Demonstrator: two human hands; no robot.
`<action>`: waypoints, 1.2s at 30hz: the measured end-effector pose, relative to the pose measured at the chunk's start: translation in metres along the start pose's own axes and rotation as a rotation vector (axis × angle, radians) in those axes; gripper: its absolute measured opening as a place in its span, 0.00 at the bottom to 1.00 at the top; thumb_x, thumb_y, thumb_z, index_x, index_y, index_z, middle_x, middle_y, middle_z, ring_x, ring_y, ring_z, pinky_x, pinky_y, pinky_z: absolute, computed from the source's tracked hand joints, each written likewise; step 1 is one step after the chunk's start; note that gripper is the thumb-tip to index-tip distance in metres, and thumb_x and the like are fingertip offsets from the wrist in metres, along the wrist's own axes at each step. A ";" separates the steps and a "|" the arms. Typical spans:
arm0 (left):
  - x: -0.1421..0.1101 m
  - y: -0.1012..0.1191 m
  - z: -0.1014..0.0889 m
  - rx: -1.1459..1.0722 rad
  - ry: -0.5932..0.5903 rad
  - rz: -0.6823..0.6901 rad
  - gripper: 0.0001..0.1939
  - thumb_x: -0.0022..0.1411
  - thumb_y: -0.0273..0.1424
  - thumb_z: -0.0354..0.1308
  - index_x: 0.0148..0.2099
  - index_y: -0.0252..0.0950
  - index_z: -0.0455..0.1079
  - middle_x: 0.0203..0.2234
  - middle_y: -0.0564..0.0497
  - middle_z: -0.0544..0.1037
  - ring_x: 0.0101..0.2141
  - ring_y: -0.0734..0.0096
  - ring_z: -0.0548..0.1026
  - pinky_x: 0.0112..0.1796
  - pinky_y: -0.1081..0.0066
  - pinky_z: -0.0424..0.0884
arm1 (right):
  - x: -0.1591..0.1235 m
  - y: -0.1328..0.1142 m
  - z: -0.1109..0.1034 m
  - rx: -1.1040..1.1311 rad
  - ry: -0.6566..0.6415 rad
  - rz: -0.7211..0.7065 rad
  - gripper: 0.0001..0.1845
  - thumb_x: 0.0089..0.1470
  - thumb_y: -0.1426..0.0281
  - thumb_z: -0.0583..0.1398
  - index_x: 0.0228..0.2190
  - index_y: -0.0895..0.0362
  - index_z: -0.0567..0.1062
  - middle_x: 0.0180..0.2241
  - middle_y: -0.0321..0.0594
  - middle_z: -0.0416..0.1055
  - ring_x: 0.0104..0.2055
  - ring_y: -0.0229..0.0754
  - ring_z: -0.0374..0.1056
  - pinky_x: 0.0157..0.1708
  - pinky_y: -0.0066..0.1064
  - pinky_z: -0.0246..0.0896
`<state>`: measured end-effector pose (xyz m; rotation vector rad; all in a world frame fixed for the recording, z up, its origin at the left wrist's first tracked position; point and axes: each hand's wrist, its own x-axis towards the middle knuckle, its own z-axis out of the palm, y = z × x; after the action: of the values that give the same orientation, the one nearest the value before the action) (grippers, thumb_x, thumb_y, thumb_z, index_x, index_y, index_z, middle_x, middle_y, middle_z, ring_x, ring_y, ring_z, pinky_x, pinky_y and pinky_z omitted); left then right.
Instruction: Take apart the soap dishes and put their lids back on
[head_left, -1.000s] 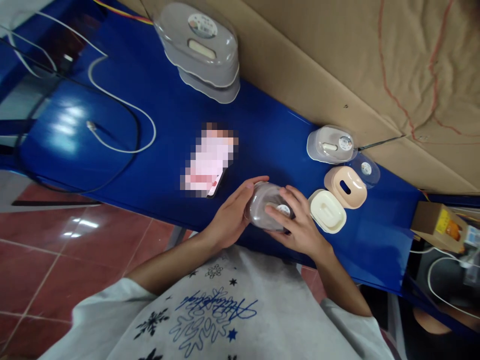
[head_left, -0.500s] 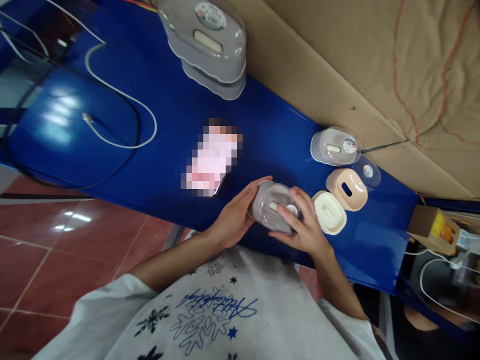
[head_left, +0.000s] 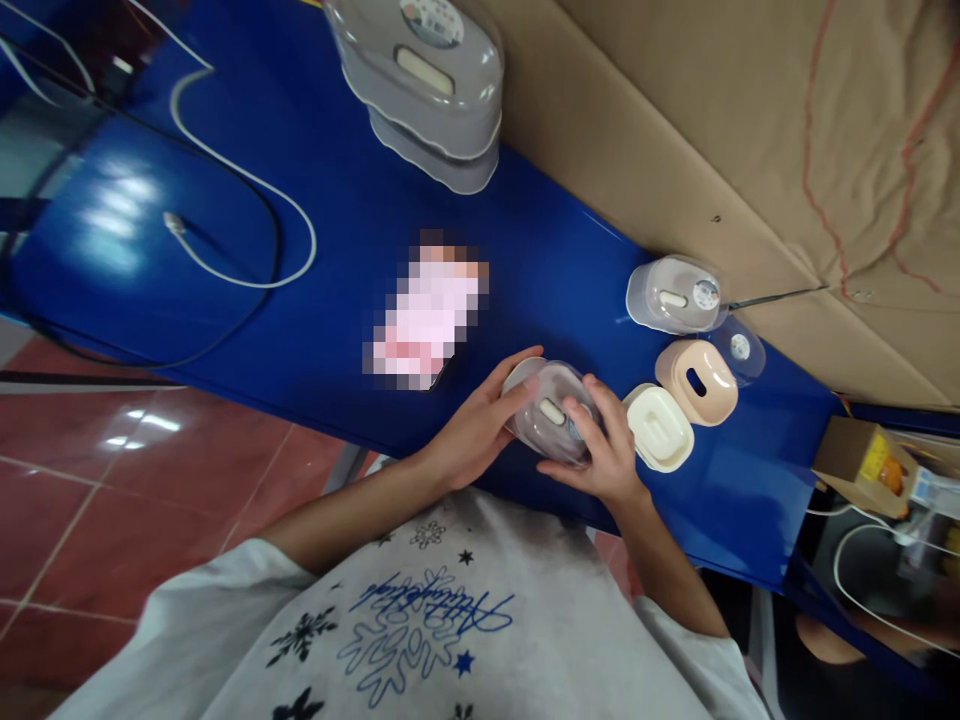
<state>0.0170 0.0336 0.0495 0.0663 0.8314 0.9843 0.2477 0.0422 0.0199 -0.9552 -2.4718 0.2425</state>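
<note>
Between my hands, near the table's front edge, is a small oval grey plastic box [head_left: 534,422] with a clear cover, a pale oval piece in its top slot and a round sticker. My left hand [head_left: 480,420] wraps its left end, thumb now lying on top. My right hand [head_left: 604,445] grips the other end, a finger over the sticker. Just right of it lie a cream plastic tray [head_left: 663,428] and a peach shell [head_left: 697,385] with a dark slot. A loose clear cover [head_left: 742,348] rests beside the shell.
Another grey box [head_left: 671,295] stands against the cardboard [head_left: 675,150] at the back. Stacked grey boxes [head_left: 435,110] stand at the far left. A blurred pinkish rectangle [head_left: 431,315] and a white cable [head_left: 304,225] lie on the blue table [head_left: 555,230]. Someone's limb [head_left: 832,640] shows lower right.
My left thumb has moved from the box's side onto its top. The box has turned slightly in my hands. The view has shifted a little.
</note>
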 end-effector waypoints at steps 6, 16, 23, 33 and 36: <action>0.006 0.004 -0.002 -0.009 0.006 -0.029 0.30 0.66 0.44 0.71 0.66 0.44 0.73 0.51 0.47 0.79 0.43 0.66 0.77 0.40 0.70 0.76 | 0.000 -0.002 -0.007 0.039 -0.104 -0.026 0.56 0.58 0.52 0.73 0.76 0.43 0.53 0.76 0.52 0.54 0.75 0.71 0.58 0.66 0.68 0.68; 0.008 0.003 -0.003 -0.014 0.042 -0.050 0.22 0.70 0.44 0.66 0.62 0.44 0.75 0.54 0.47 0.77 0.45 0.65 0.76 0.39 0.71 0.78 | 0.004 -0.002 -0.010 0.158 -0.120 0.049 0.55 0.57 0.52 0.73 0.75 0.44 0.55 0.75 0.52 0.57 0.75 0.69 0.59 0.68 0.67 0.66; 0.007 -0.004 -0.019 0.269 -0.260 0.151 0.46 0.57 0.45 0.78 0.72 0.57 0.59 0.66 0.45 0.70 0.59 0.51 0.74 0.49 0.56 0.82 | 0.017 -0.002 -0.026 0.717 -0.056 0.456 0.43 0.64 0.44 0.64 0.72 0.46 0.61 0.70 0.48 0.67 0.72 0.61 0.65 0.67 0.57 0.69; 0.013 0.000 -0.033 0.735 -0.137 0.785 0.42 0.60 0.46 0.76 0.70 0.47 0.63 0.63 0.40 0.77 0.61 0.49 0.78 0.56 0.52 0.79 | 0.025 -0.007 -0.026 1.249 -0.203 0.471 0.63 0.46 0.31 0.68 0.74 0.39 0.55 0.75 0.43 0.60 0.74 0.59 0.63 0.72 0.53 0.61; 0.016 -0.006 -0.035 0.713 -0.097 0.859 0.42 0.62 0.50 0.73 0.72 0.49 0.62 0.65 0.40 0.75 0.59 0.49 0.80 0.54 0.51 0.80 | 0.019 -0.010 -0.017 1.208 -0.185 0.444 0.71 0.37 0.41 0.78 0.75 0.40 0.54 0.75 0.45 0.58 0.76 0.61 0.59 0.75 0.56 0.53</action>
<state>0.0031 0.0316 0.0130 1.1508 1.0508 1.4085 0.2378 0.0475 0.0449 -0.8611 -1.6457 1.7533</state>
